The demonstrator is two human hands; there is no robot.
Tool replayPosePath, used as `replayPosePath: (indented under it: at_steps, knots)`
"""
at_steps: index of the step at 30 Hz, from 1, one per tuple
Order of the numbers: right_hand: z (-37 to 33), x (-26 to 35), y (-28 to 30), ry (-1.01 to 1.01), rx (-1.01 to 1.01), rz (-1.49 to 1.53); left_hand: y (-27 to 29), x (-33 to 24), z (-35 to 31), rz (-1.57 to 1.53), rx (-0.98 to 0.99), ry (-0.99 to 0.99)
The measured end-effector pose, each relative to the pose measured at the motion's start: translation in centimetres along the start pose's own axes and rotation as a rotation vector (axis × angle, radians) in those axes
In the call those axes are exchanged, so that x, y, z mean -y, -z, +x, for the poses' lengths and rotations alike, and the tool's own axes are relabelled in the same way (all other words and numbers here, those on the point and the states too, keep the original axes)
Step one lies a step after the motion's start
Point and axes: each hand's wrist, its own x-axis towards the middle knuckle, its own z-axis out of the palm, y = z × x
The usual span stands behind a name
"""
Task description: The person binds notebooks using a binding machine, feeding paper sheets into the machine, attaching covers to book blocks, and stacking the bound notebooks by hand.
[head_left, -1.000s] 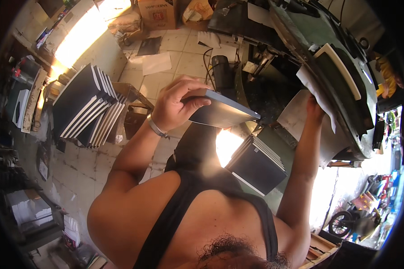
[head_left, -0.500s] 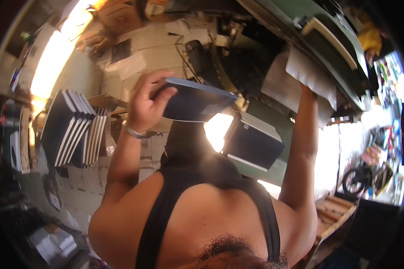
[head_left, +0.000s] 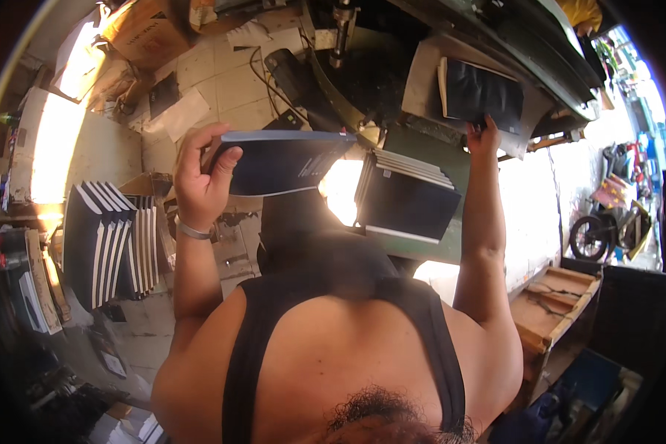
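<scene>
Your left hand (head_left: 206, 174), fingers closed, holds a dark-blue hardcover book (head_left: 277, 166) left of centre; your right hand (head_left: 485, 138), partly curled, touches another dark book (head_left: 481, 92), upper right, its grip unclear.

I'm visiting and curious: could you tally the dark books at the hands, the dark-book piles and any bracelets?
Dark books at hands: 2, left book in the left hand, right book at the right hand
Dark-book piles: 2, left pile, right pile
Bracelet: 1
Total: 5
</scene>
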Motion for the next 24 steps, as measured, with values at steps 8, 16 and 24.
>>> replayPosePath:
  at_steps: [8,16,24]
  knots:
    - [-20.5,0.1,1.5,0.069,0.177,0.019,-0.8,1.5,-0.4,-0.105,0.008,0.062]
    - [-31.3,-4.8,9.4,0.231,-0.402,-0.468,-2.0,1.3,0.4,-0.184,0.078,0.020]
    - [-32.7,1.1,-4.7,0.861,0.693,-1.031,-4.5,-1.3,0.7,-0.256,0.243,-0.131]
